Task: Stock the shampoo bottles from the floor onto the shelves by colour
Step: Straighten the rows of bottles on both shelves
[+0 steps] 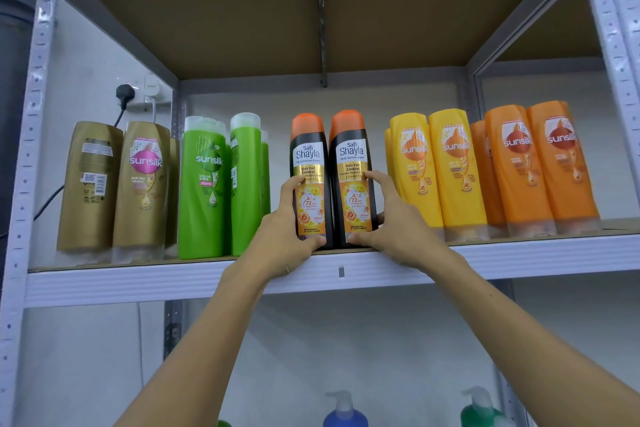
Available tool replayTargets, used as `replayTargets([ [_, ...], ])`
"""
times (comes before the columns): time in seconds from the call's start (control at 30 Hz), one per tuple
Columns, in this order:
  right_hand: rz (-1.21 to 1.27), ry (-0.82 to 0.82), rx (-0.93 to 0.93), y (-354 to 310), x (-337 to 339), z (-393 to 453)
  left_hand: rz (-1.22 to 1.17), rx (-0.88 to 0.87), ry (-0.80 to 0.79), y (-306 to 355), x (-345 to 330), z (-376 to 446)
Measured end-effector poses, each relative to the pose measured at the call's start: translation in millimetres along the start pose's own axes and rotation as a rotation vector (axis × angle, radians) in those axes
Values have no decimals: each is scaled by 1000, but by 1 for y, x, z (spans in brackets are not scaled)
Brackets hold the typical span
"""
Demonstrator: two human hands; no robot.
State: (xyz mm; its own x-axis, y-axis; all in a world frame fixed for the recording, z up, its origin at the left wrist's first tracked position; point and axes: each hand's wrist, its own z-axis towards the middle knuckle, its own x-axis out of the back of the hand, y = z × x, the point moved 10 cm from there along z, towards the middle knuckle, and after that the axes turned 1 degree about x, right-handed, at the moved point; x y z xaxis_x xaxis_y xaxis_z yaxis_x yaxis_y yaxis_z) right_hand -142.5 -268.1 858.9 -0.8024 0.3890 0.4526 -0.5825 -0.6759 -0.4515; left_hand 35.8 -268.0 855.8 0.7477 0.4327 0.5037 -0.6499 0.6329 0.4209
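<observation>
Two black shampoo bottles with orange caps stand upright side by side at the middle of the grey shelf. My left hand grips the left black bottle low on its label. My right hand grips the right black bottle the same way. Both bottles rest at the shelf's front edge, touching each other.
On the same shelf stand gold bottles at the left, green bottles, yellow bottles and orange bottles at the right. A wall socket with plugs sits behind. Below are a blue pump bottle and a green one.
</observation>
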Motion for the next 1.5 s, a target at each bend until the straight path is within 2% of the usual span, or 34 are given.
replayTargets([
  [0.37,-25,0,10,1,-1,0,-8,3,-3,-4,-1,2],
  [0.5,-91,10,25,0,-1,-1,66,-10,16,-4,-2,4],
  [0.63,-194,181,46,-10,9,-12,163,-29,100,1,3,-3],
  [0.73,-199,358,161,-27,15,-23,180,-25,163,2,13,-15],
  [0.8,-141,406,231,-43,17,-24,133,-70,254,7,32,-22],
  [0.93,37,355,275,-77,2,-13,87,-139,487,9,88,-39],
  [1.07,175,259,261,-99,-30,0,196,-140,637,-7,126,-56],
  [1.2,176,147,237,-112,-74,9,282,-51,616,-36,138,-56],
  [1.37,27,23,200,-111,-123,15,178,89,463,-70,135,-49],
  [1.5,27,52,195,-109,-131,18,203,83,428,-77,139,-44],
])
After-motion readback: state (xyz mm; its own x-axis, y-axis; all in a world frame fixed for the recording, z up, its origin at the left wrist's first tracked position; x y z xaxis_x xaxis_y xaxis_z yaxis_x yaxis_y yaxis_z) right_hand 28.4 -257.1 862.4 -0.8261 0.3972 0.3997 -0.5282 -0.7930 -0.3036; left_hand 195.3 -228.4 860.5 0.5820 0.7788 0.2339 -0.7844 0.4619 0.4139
